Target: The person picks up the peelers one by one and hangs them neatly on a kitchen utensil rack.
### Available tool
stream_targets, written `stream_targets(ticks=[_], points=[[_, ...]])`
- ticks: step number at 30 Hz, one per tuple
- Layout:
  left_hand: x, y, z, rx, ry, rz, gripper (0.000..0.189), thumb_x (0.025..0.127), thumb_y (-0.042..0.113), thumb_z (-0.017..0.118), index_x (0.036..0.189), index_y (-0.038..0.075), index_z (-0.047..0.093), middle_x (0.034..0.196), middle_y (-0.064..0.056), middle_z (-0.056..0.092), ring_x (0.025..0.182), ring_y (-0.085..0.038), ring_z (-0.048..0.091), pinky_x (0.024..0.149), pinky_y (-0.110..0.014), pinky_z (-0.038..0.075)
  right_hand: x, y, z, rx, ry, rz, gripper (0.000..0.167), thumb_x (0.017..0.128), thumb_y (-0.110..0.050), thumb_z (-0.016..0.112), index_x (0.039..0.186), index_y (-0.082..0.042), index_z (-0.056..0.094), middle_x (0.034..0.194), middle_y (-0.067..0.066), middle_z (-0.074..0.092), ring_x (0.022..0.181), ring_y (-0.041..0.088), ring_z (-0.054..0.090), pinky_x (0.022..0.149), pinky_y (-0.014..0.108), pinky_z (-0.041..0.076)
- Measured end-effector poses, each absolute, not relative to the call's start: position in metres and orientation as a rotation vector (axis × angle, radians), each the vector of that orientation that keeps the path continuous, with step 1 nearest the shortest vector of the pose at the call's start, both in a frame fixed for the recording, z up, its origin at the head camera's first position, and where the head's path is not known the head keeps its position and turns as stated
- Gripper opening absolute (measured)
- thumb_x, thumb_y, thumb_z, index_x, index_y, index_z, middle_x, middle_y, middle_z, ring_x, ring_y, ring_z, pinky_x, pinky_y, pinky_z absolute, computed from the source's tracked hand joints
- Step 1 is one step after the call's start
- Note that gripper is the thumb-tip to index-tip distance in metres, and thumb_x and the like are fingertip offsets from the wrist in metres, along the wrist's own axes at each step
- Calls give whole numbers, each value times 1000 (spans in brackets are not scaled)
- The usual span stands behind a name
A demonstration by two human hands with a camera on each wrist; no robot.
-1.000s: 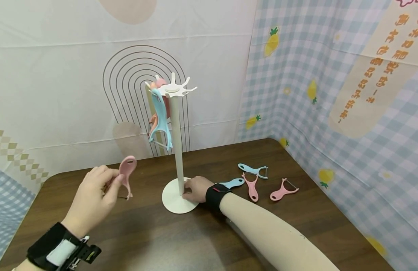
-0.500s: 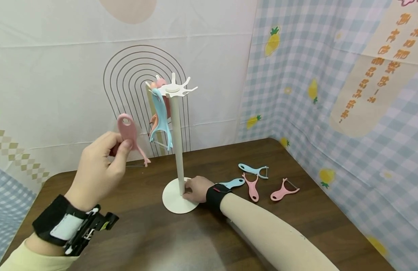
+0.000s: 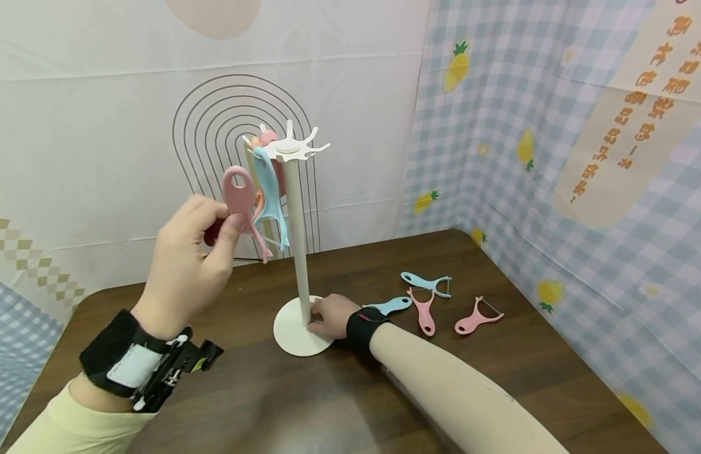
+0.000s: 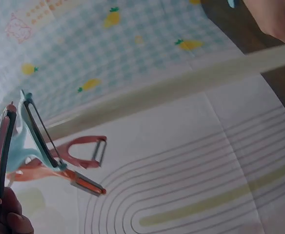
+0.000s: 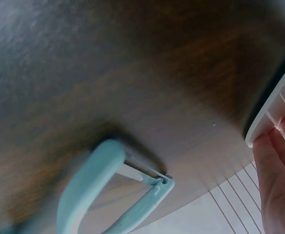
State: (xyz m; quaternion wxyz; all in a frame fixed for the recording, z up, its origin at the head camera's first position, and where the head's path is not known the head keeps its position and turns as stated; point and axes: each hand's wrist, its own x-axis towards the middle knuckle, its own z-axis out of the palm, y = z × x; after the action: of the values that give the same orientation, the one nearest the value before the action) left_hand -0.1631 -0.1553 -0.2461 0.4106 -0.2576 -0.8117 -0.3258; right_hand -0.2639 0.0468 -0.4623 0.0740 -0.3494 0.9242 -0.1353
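We've a pink peeler (image 3: 240,197) in our L hand (image 3: 188,255), fingers pinching it approx. mid-handle: holed end up, blade end down & tilted to the R. It's up in the air, L of the white stand (image 3: 296,233), just beside the hanging blue peeler (image 3: 269,186); the two overlap in the head view, can't tell if they touch.

Our R hand (image 3: 333,316) is down at the stand's foot, fingers bent & gripping it low by the pole, w/ some fingertips on the round base per R wrist cam.

Stand is upright, hooks spread round its top. Behind the blue one we also see a reddish peeler (image 4: 71,160) & an orange peeler (image 4: 40,171) hanging, partly hidden in head view.

On the brown surface (image 3: 242,384), R of the stand, we count 4 more: far blue peeler (image 3: 423,281), w/ a lying pink peeler (image 3: 424,317) head-on against it, handle toward us; near blue peeler (image 3: 394,306), part hidden by our R wrist; & an outer pink peeler (image 3: 472,323), apart, farthest R.

Black wristbands (image 3: 120,359) on both wrists; pale yellow sleeve (image 3: 86,419) on the L arm.
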Motion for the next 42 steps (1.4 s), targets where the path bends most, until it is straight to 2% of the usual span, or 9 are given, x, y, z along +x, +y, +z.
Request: stream_targets(ticks=[6,13,24,33,42], points=[[-165,-144,-241,-684,-2060,-854,12,94,6,62,81,4,62,77,-2,47,71,-15,40,61,-25,29,-267,49,-468,-1041,2781,-407,26,89,-35,70,107,-16,72,98,-7,66,81,6,58,74,22,45],[-168,-134,-234,-710,-2058,-879,15,95,8,61,81,5,64,74,-1,47,69,-13,40,59,-24,29,-269,49,-471,-1030,2791,-417,28,89,-36,71,108,-16,72,96,-7,66,78,6,56,72,22,45],[-168,-129,-228,-666,-2132,-876,19,97,12,57,85,7,69,72,0,47,65,-11,41,56,-22,31,-265,44,-464,-1004,2775,-416,30,89,-36,70,113,-17,72,99,-6,66,80,6,56,73,22,44],[-166,-129,-225,-611,-2223,-860,22,98,17,56,82,11,69,71,-1,45,61,-12,40,53,-25,30,-269,46,-473,-1044,2790,-455,28,89,-34,71,110,-17,72,95,-8,65,79,5,58,72,21,45],[-168,-129,-232,-617,-2202,-869,18,97,15,59,85,9,71,72,-1,46,64,-11,41,57,-23,31,-267,47,-470,-1010,2780,-449,29,89,-35,70,112,-17,72,98,-7,66,83,6,59,76,22,46]])
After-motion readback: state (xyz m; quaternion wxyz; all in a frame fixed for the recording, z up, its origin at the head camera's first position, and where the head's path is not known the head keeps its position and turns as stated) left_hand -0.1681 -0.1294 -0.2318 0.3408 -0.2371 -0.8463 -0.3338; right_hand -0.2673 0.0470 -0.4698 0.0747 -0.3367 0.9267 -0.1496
